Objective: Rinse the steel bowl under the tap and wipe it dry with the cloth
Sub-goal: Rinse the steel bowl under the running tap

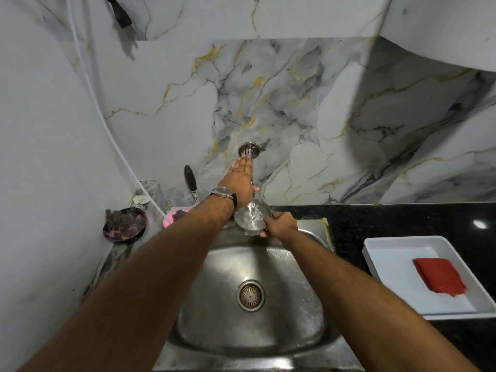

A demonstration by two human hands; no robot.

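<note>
Two bare forearms reach out over the steel sink (214, 304), its drain (251, 294) nearest the viewer. On the black table (402, 218) to the right, a white tray (389, 253) holds the folded red cloth (440, 275), well apart from the splashing, probably kept dry for the wiping step. Farther on, the right hand (280, 224) pinches the near rim of the steel bowl (252, 217), thumb on top, holding it over the back of the sink so the stream falls inside. Water is striking the bowl now, so rinsing looks under way. The left hand (240, 181), a watch (224, 191) at its wrist, lies flat with fingers spread against the wall tap (249, 150), apparently to regulate the flow. No brand, label or writing is legible anywhere.
</note>
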